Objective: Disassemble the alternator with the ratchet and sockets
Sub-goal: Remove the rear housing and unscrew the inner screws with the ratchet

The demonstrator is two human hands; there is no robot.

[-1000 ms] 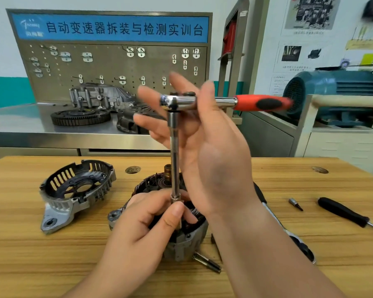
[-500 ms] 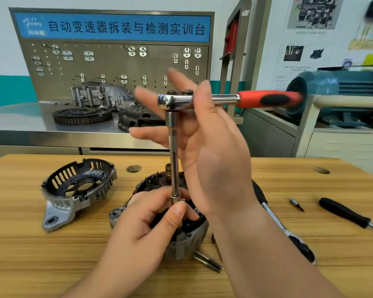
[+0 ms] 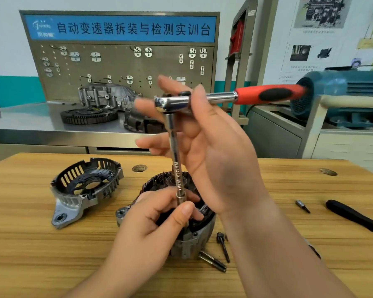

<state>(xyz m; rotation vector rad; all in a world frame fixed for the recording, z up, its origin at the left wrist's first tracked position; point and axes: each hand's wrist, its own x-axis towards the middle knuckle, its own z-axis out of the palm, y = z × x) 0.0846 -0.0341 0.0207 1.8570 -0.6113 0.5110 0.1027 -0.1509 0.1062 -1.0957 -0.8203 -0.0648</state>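
Note:
The alternator body (image 3: 192, 239) stands on the wooden table with its copper windings exposed. A chrome extension bar (image 3: 177, 164) rises upright from it to the ratchet (image 3: 269, 94), whose red and black handle points right. My left hand (image 3: 151, 224) pinches the lower end of the bar just above the alternator, hiding the socket. My right hand (image 3: 220, 160) holds the ratchet head, thumb over its neck and fingers spread behind it. The removed rear cover (image 3: 84, 186) lies to the left.
Two loose bolts (image 3: 212, 260) lie in front of the alternator. A small bit (image 3: 302, 205) and a black-handled screwdriver (image 3: 351, 215) lie at the right. Behind the table are a steel bench (image 3: 30, 123) with gearbox parts and a blue motor (image 3: 342, 93).
The ratchet handle has swung slightly, its red end a little higher and farther right. Both hands keep their hold and the alternator has not moved.

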